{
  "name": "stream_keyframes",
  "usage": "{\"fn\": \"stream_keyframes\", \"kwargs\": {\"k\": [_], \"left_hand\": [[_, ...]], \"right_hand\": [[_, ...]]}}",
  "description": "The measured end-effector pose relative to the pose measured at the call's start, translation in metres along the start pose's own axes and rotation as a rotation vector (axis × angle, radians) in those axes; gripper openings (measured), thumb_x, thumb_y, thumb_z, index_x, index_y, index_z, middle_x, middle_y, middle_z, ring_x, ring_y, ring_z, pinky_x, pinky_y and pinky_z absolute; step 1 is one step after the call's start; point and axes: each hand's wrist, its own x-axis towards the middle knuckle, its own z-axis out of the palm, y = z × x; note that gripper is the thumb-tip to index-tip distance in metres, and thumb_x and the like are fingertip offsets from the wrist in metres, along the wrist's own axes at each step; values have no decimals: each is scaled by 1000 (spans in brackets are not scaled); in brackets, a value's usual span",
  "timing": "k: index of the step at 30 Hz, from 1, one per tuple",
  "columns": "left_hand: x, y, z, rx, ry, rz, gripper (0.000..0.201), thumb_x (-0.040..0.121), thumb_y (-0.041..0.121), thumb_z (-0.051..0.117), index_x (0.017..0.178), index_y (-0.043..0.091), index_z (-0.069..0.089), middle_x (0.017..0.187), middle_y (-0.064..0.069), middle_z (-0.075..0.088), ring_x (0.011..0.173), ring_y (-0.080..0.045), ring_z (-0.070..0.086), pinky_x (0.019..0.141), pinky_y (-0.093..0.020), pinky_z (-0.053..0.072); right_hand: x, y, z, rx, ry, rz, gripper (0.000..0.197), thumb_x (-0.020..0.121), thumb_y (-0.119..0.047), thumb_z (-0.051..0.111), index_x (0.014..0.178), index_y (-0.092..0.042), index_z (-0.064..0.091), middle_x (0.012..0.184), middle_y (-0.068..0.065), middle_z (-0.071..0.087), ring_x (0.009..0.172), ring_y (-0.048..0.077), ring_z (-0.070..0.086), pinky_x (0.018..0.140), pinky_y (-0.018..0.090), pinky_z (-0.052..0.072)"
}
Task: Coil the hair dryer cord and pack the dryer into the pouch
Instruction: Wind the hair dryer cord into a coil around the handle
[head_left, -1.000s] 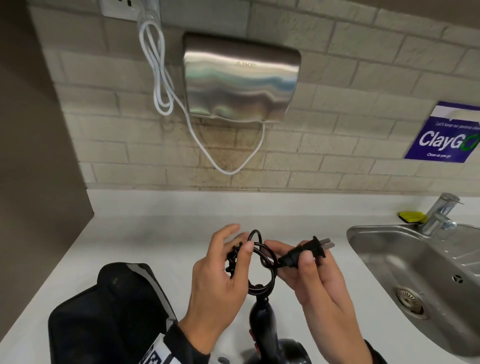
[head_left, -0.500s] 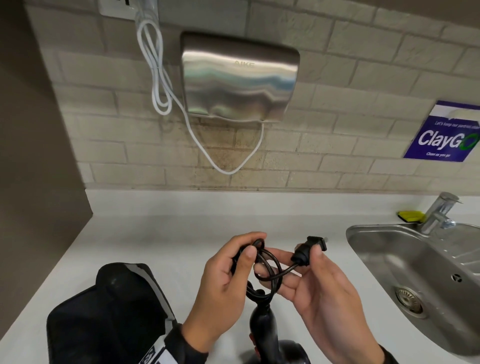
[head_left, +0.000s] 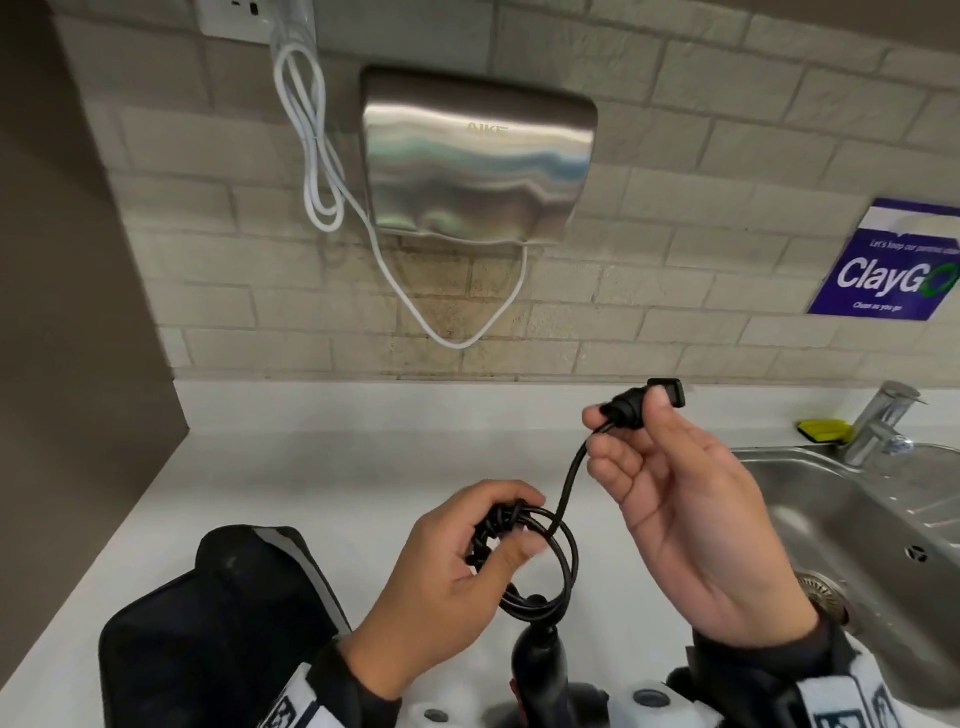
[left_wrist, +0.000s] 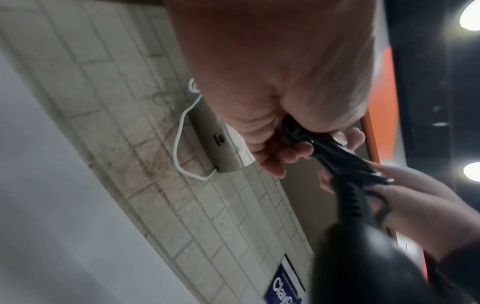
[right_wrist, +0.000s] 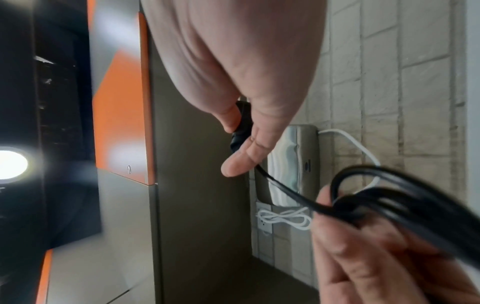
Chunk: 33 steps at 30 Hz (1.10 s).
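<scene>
My left hand (head_left: 485, 540) grips the coiled loops of the black cord (head_left: 550, 566) above the white counter; the same bundle (left_wrist: 337, 156) shows in the left wrist view. My right hand (head_left: 644, 441) is raised to the right and pinches the black plug (head_left: 660, 397) between thumb and fingers, with a short stretch of cord running down to the coil. The plug's neck (right_wrist: 241, 127) shows under the thumb in the right wrist view. The black hair dryer (head_left: 537, 670) hangs below the coil at the bottom edge, mostly hidden. The black pouch (head_left: 208, 634) lies on the counter at lower left.
A steel sink (head_left: 852, 525) with a tap (head_left: 878, 426) and a yellow sponge (head_left: 826, 430) lies to the right. A steel hand dryer (head_left: 478, 161) with a white cable (head_left: 322, 156) hangs on the tiled wall. A blue sign (head_left: 893, 265) is at right.
My right hand has lifted the plug up and to the right, away from the coil, drawing out a short length of cord. My left hand has closed tighter round the loops.
</scene>
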Motion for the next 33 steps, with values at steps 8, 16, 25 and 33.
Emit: {"fn": "stream_keyframes", "kwargs": {"k": [8, 16, 25, 33], "left_hand": [[4, 1, -9, 283, 23, 158, 16, 89, 34, 64, 105, 30, 61, 92, 14, 63, 80, -1, 61, 73, -8, 45], [2, 2, -5, 263, 46, 224, 19, 96, 37, 56, 107, 23, 63, 90, 12, 65, 82, -4, 62, 71, -21, 51], [1, -3, -4, 207, 158, 279, 28, 88, 25, 69, 108, 7, 73, 111, 2, 73, 107, -8, 68, 89, -19, 52], [0, -3, -2, 174, 159, 276, 28, 82, 26, 74, 104, 8, 75, 116, -1, 72, 112, -7, 67, 92, -19, 52]], "right_hand": [[13, 8, 4, -134, 93, -125, 22, 96, -24, 51, 108, -6, 51, 86, 17, 73, 53, 17, 64, 50, 24, 53], [10, 38, -26, -619, 157, -65, 10, 96, -20, 55, 104, -19, 61, 81, 12, 75, 52, 24, 61, 48, 31, 43], [-1, 49, -45, -1118, -323, 138, 14, 87, -29, 68, 101, -27, 64, 52, 3, 62, 40, 10, 46, 49, 21, 38], [-3, 41, -37, -880, -279, 17, 16, 81, -10, 72, 95, -18, 69, 79, 9, 70, 70, 22, 66, 70, 41, 53]]}}
